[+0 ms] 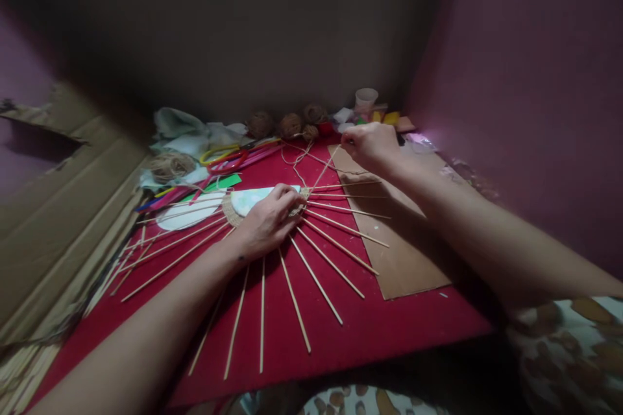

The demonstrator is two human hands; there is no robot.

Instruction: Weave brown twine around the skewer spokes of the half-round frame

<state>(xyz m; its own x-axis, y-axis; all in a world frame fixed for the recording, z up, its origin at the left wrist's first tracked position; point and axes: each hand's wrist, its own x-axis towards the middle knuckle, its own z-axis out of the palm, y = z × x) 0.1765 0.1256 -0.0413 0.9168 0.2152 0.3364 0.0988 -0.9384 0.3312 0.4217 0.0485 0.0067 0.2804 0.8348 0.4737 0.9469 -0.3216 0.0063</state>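
A half-round woven piece (230, 215) lies on the red tabletop, with a pale patterned panel (253, 194) in its middle and thin wooden sticks (263, 318) fanning outward from its curved edge. Over the right side of this piece rests my left hand (273, 217), its fingers curled down and gripping the woven edge; the fingertips are partly hidden. My right hand (372, 142) is raised beyond it to the right, closed in a pinch. From that pinch a length of jute twine (325, 170) runs taut down to the right corner of the weave.
Brown twine balls (291, 125) and a clear cup (366, 100) line the back. At the left back lie yellow-handled scissors (219, 154), coloured strips, a white oval (189, 213) and a loose twine bundle (172, 166). A cardboard sheet (403, 259) lies right; walls rise close behind.
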